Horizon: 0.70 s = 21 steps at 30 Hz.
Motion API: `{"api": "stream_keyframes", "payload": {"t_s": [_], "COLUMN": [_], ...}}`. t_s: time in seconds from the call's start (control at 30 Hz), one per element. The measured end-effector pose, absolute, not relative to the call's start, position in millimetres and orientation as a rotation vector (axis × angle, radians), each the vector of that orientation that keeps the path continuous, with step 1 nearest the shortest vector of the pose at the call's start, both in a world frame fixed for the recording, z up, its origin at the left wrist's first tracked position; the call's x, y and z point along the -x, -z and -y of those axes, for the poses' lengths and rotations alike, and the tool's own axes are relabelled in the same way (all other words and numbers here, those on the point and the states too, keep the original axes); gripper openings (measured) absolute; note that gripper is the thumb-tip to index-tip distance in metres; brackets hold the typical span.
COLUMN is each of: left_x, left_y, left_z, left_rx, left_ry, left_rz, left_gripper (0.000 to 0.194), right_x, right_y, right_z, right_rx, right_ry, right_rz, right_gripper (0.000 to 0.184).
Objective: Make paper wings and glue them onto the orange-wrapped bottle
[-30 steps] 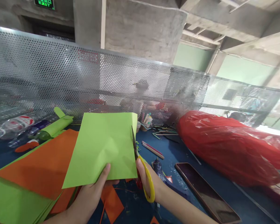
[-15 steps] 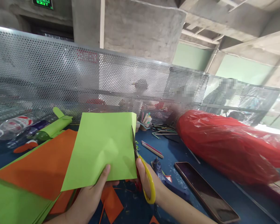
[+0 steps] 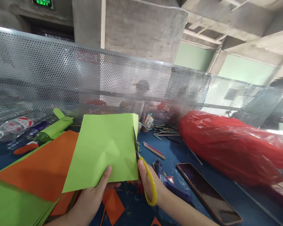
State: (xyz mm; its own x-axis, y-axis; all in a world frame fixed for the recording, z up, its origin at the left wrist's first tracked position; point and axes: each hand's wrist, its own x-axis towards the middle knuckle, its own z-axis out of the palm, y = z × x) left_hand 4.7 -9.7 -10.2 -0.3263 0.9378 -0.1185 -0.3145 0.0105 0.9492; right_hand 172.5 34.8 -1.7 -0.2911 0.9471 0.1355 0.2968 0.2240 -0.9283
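A sheet of light green paper [image 3: 103,141] is held up in front of me. My left hand [image 3: 100,185] grips its lower edge, thumb on the near face and fingers behind. My right hand [image 3: 148,179] is closed round the yellow handles of a pair of scissors [image 3: 151,188]. Their dark blade [image 3: 135,141] points upward along the sheet's right side, lying against the near face. A narrow strip at the paper's upper right edge bends away. The fingers of my right hand are partly hidden behind the paper and handle.
Orange paper [image 3: 42,166] and green sheets [image 3: 16,201] lie at left, with plastic bottles [image 3: 16,125] behind. To the right are a blue glue gun [image 3: 169,185], a phone [image 3: 207,191] and a big red plastic bag [image 3: 226,144]. A perforated metal screen [image 3: 122,78] stands behind the table.
The hands, paper and scissors look nearly the same. Behind the screen at right, a person has moved farther to the right.
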Motion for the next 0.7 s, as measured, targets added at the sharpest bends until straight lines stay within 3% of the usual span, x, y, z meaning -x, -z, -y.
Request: {"api": "stream_keyframes", "payload": {"t_s": [0.17,0.4,0.7], "left_x": [-6,-4,-4], "left_y": [5,13,25], "left_z": [12,10,6], "left_rx": [-0.756,-0.814,-0.879], "left_ry": [-1.492,-1.510,-1.547], "left_rz": [-1.279,-1.289,-1.291], "left_gripper": [0.022,0.026,0.045], "right_x": [-171,-170,-171], "right_y": [3,-1,2], "right_z": [-35,-34,-34], "right_rx": [1.162,1.169,1.169], "right_ry": [-1.125,-1.128,-1.156], "right_rz": [1.697,1.686,1.672], "right_gripper": [0.070,0.072,0.075]}}
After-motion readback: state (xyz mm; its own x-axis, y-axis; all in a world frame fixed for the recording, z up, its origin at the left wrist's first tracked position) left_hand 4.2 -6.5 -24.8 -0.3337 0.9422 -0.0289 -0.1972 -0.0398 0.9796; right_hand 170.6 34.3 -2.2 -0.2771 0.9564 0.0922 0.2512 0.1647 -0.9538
